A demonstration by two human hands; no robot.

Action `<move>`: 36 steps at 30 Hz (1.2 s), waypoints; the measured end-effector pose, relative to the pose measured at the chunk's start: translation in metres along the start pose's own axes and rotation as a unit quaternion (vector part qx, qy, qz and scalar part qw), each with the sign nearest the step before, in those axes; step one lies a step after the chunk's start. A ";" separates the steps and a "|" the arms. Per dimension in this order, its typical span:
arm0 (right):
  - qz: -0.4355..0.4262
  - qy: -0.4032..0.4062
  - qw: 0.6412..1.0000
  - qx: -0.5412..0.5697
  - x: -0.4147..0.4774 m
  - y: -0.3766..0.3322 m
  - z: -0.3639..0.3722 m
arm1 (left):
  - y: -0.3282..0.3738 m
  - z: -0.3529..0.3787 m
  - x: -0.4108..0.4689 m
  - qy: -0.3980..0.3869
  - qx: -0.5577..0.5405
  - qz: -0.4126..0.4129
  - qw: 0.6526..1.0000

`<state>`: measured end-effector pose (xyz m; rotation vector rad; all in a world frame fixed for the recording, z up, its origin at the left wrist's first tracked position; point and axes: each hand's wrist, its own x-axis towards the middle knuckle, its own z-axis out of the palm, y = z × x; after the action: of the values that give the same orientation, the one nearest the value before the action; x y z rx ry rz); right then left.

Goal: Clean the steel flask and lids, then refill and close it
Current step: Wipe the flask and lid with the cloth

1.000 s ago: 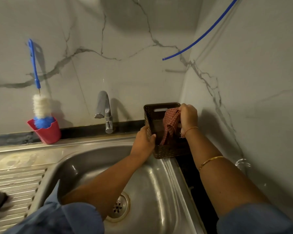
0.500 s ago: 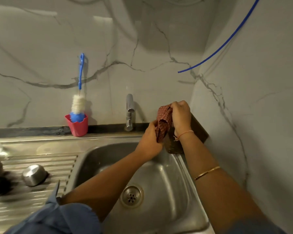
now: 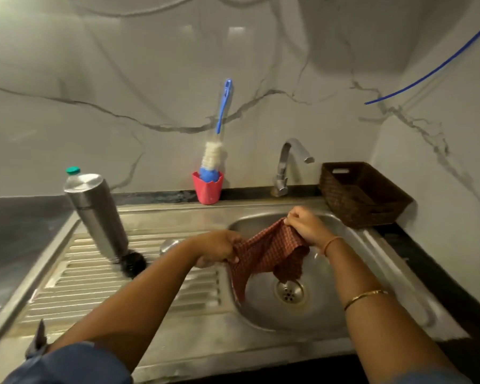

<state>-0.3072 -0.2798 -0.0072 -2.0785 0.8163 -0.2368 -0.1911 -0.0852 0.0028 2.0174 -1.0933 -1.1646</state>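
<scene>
A red checked cloth [image 3: 269,252] hangs spread over the sink bowl [image 3: 330,309]. My left hand [image 3: 219,246] grips its left edge and my right hand [image 3: 306,225] pinches its upper right corner. The steel flask [image 3: 96,214] stands upside down on the ribbed drainboard [image 3: 100,284], leaning left. A black lid [image 3: 133,263] lies at the flask's mouth. Part of a steel lid [image 3: 168,245] shows behind my left wrist, mostly hidden.
A tap [image 3: 288,159] rises behind the bowl. A brown woven basket [image 3: 363,194] sits at the back right corner. A blue-handled bottle brush [image 3: 216,145] stands in a red cup [image 3: 208,187]. A plastic bottle with a green cap [image 3: 73,171] stands behind the flask.
Both hands lifted the cloth out of the basket, brought it forward over the sink and pulled it open. The view swung left, bringing the flask and lids into sight.
</scene>
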 end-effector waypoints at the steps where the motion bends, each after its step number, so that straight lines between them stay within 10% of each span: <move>1: 0.003 0.008 1.000 -0.012 -0.005 -0.003 0.018 | -0.013 -0.006 -0.006 0.014 -0.004 -0.010 1.000; 7: 0.030 0.120 0.987 0.107 -0.040 -0.042 0.113 | -0.057 0.001 -0.027 0.125 -0.148 -0.005 0.981; 17: 0.056 0.180 0.972 0.138 -0.064 -0.082 0.189 | -0.108 0.000 -0.089 0.036 -0.322 0.131 0.937; 20: 0.062 0.212 0.966 0.133 -0.063 -0.082 0.187 | -0.129 -0.009 -0.097 0.287 -0.167 0.121 0.936; 25: 0.051 0.231 0.962 0.138 -0.057 -0.083 0.180 | -0.194 -0.044 -0.107 0.569 -0.083 0.076 0.815; 36: 0.052 0.224 0.955 0.188 -0.054 -0.098 0.171 | -0.212 -0.127 -0.083 0.483 -0.198 -0.013 0.853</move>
<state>-0.2271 -0.0924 -0.0272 -1.6347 1.0515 -0.7650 -0.0246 0.1026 -0.0672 1.8742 -0.2723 -0.2146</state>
